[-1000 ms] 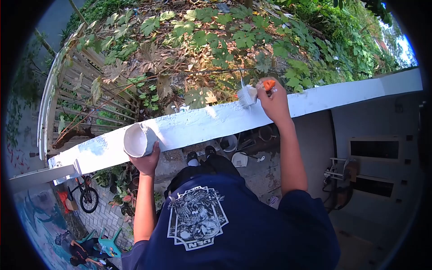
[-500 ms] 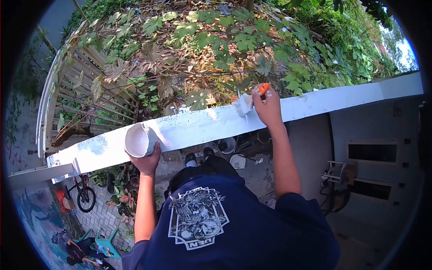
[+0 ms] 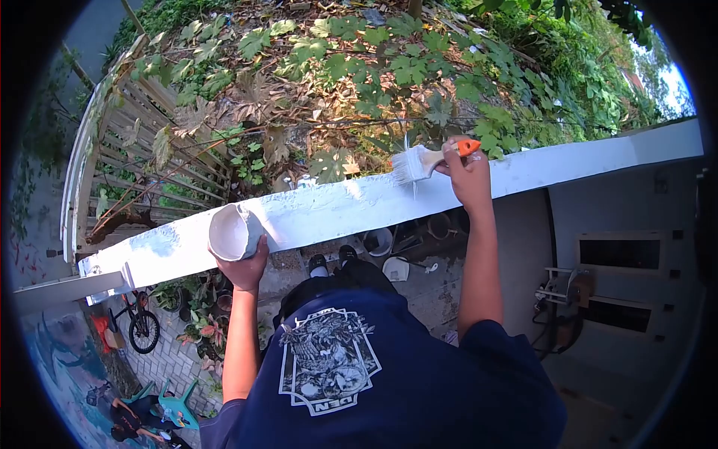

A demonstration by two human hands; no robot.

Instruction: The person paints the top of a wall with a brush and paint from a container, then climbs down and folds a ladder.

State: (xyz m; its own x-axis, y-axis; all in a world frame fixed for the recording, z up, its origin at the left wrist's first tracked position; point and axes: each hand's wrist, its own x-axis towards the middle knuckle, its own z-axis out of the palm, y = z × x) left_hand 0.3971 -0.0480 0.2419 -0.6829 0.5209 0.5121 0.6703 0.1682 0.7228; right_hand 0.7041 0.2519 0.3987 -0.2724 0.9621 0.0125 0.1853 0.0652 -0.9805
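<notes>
A paintbrush (image 3: 430,160) with an orange-tipped handle and white-coated bristles is gripped in my right hand (image 3: 469,179). Its bristles lie over the top of a white wall ledge (image 3: 321,213), at the far edge; whether they press on it is hard to tell. My left hand (image 3: 243,268) is wrapped round a rough-rimmed cup-shaped container (image 3: 229,233), whose opening is turned toward me. Pale white coating covers the inside; how much paint it holds I cannot make out. The container is at the near side of the ledge.
Beyond the ledge grow vines and leaves (image 3: 407,67), beside a slatted wooden fence (image 3: 149,142). Far below on my side are a bicycle (image 3: 143,329), potted plants, a teal chair (image 3: 178,410), buckets (image 3: 378,241) and a dustpan (image 3: 396,269). Another person (image 3: 127,419) is at lower left.
My right hand has moved to the right, and the brush has turned so its handle points right, with more of it showing. My left hand and the container have stayed in place.
</notes>
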